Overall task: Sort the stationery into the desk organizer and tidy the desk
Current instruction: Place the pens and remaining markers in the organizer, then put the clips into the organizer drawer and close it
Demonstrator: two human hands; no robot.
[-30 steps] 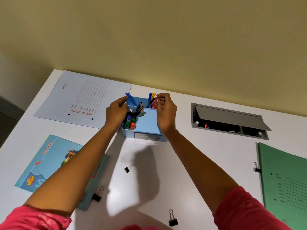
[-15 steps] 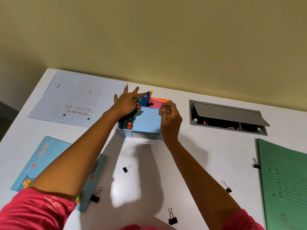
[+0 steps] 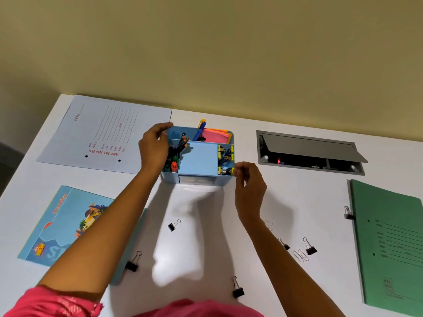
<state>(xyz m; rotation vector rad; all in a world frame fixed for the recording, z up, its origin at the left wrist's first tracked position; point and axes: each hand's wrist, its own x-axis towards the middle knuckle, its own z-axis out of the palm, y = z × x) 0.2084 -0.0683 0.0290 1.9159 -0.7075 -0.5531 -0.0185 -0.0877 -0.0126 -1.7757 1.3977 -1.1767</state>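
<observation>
My blue desk organizer [image 3: 198, 157] stands upright on the white tabletop [image 3: 206, 236]. Pens, pencils and pink sticky notes [image 3: 216, 134] sit inside it. Black binder clips [image 3: 174, 225] lie scattered in front of me.

A plain matte yellow-beige wall [image 3: 229, 46] is seen behind a smooth white desk top [image 3: 297, 197]. A grey metal cable hatch [image 3: 309, 148], lid raised, is set into it.

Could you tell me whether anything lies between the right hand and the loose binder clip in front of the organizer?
Nothing visible does: bare white desk separates the right hand from the binder clip.
</observation>
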